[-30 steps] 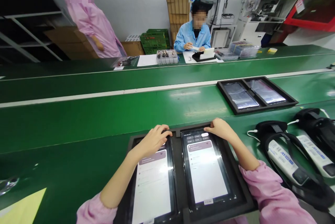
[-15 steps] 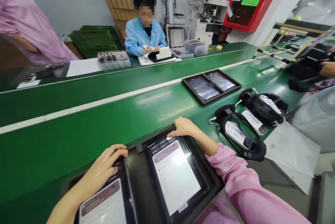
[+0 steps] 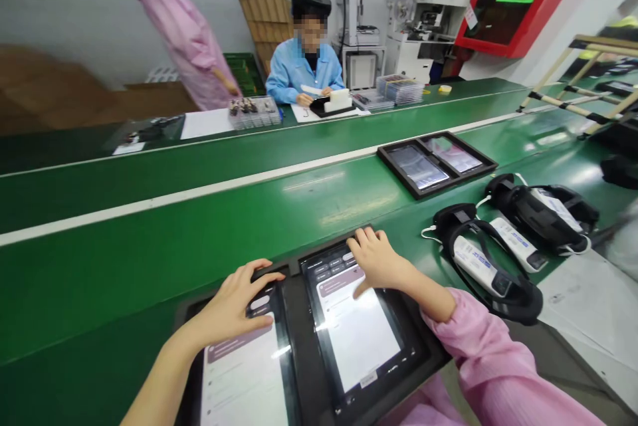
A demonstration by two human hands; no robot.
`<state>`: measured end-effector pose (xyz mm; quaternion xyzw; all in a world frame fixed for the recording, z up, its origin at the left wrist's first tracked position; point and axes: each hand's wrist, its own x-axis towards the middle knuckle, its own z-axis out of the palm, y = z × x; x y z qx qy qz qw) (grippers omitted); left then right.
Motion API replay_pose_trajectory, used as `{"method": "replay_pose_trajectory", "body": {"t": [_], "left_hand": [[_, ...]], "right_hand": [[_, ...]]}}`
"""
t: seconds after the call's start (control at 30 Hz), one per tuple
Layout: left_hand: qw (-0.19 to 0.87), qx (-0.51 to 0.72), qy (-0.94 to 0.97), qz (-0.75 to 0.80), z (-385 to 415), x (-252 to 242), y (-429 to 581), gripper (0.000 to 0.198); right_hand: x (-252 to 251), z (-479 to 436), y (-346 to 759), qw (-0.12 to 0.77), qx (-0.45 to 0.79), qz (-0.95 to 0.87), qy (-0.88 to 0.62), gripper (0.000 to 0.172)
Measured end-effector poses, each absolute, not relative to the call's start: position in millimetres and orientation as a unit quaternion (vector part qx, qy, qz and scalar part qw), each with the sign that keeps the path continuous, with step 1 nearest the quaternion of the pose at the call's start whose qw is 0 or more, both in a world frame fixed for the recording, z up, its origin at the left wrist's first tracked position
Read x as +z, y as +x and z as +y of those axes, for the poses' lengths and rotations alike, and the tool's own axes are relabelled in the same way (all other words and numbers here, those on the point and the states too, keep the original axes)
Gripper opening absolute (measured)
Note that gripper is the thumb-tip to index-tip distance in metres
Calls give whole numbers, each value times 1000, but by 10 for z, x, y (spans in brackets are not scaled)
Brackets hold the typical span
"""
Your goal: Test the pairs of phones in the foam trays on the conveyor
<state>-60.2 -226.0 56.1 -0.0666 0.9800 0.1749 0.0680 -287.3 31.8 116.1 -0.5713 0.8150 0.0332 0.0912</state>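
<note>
Tablets [image 3: 371, 346] sit lit, side by side in black tray [image 3: 305, 353] at green bench [image 3: 149, 260]. Left hand [image 3: 232, 306] loose, fingers [image 3: 269, 278] spread over left screen's [image 3: 244, 386] top; right hand [image 3: 383, 261] likewise over right screen's [image 3: 356, 326]. Can't tell fingertip contact.

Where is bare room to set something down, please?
Bare green surface lies left of the near tray and between it and the white line. Crowded: the right side, where black strapped devices sit near the far tray.
</note>
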Motion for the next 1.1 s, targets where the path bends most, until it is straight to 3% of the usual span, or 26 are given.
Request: {"method": "replay_pose_trajectory", "body": {"t": [0.07, 0.1, 0.17, 0.27, 0.3, 0.4, 0.53, 0.8, 1.1], "left_hand": [[58, 178, -65, 980, -2222, 589, -633, 63], [46, 179, -67, 980, -2209, 588, -654, 53], [19, 177, -81, 981, -2194, 566, -696, 36], [-20, 171, -116, 978, -2143, 565, -720, 52], [-31, 177, -117, 977, -2107, 588, -717, 52], [-19, 221, -49, 974, -1954, 713, -699, 49], [53, 242, 27, 969, -1789, 849, -693, 39], [71, 230, 12, 970, -1718, 848, -712, 29], [85, 268, 6, 960, -1772, 874, -725, 34]], "right_hand": [[990, 405, -2832, 74, 44, 782, -617, 110], [895, 443, -2853, 73, 35, 786, -613, 108], [703, 516, -2951, 56, -20, 818, -571, 84], [451, 656, -3094, -28, -163, 831, -530, 23], [382, 716, -3107, -62, -203, 823, -527, 21], [239, 900, -3033, -142, -232, 818, -507, 29], [206, 1015, -2894, -173, -207, 830, -489, 29], [212, 1017, -2923, -138, -211, 855, -454, 27], [134, 1011, -2970, -74, -217, 861, -455, 29]]}}
